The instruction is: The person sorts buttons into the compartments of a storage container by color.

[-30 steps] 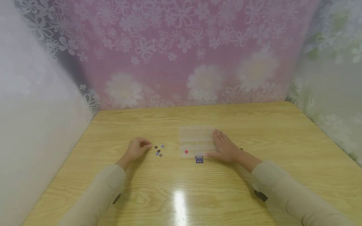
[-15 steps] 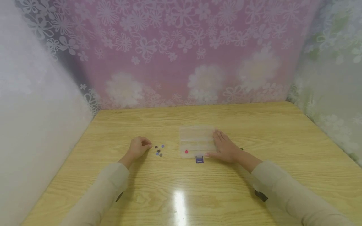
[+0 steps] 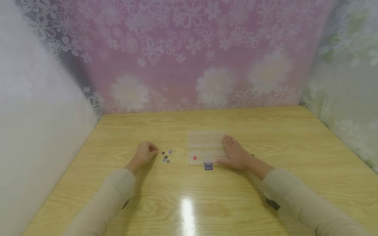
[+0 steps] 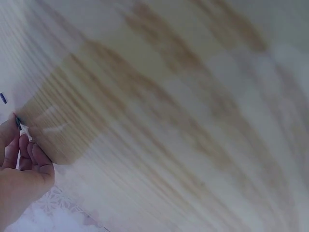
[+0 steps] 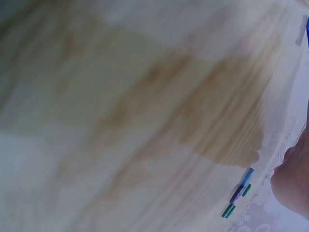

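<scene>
A clear plastic compartment box (image 3: 198, 139) lies on the table, with a red disc (image 3: 195, 158) in its front left part and a purple tab (image 3: 208, 166) at its front edge. My right hand (image 3: 235, 156) rests along the box's right side, fingers extended and thumb near the tab. My left hand (image 3: 144, 153) is left of several small round discs (image 3: 166, 157), dark, blue and grey. In the left wrist view, its thumb and finger pinch a small dark disc (image 4: 18, 123), seen edge-on. The right wrist view shows only part of the right hand (image 5: 293, 176).
Several blue, purple and green small pieces (image 5: 236, 193) lie near the right wrist; in the head view the forearm mostly covers them, with a dark green one (image 3: 252, 155) peeking out. Flower-patterned curtains (image 3: 203, 59) stand behind the wooden table (image 3: 165, 200) and on both sides.
The left hand and sleeve have shifted very slightly right and away. The right hand, box and loose discs stay as they were.
</scene>
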`<state>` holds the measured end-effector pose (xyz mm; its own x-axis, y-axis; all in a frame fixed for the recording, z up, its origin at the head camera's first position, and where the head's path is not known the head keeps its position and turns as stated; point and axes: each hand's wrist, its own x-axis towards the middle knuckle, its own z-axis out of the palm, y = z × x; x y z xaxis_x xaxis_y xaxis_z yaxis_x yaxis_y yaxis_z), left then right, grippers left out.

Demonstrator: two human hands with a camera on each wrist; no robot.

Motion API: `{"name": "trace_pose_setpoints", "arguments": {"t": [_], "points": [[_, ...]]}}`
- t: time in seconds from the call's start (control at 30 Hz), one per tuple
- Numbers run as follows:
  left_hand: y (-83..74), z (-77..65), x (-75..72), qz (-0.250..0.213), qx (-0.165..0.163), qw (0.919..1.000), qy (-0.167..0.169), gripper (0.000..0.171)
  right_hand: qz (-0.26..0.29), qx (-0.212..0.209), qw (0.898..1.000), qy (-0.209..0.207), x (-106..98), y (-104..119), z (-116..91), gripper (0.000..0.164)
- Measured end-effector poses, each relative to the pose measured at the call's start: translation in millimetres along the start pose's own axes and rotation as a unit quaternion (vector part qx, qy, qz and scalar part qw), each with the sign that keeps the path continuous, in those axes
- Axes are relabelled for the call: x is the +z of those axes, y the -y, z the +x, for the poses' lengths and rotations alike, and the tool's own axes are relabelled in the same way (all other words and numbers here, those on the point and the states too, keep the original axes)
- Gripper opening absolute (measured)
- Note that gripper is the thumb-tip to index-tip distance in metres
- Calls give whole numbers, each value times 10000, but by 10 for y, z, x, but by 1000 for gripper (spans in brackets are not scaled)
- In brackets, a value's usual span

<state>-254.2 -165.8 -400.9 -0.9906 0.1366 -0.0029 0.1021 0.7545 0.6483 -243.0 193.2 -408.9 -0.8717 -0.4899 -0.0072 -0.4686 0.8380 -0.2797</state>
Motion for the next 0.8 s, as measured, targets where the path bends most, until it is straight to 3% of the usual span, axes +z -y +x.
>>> {"name": "trace_pose_setpoints", "arguments": {"t": [0.47,0.8], "points": [[-5,24,-20,70,-170,9998,92,15,41,-16,10000,-41,4,1,-10,99],[28,15,-44,25,68,10000,36,16,18,30,10000,-30,11,-2,6,100]]}}
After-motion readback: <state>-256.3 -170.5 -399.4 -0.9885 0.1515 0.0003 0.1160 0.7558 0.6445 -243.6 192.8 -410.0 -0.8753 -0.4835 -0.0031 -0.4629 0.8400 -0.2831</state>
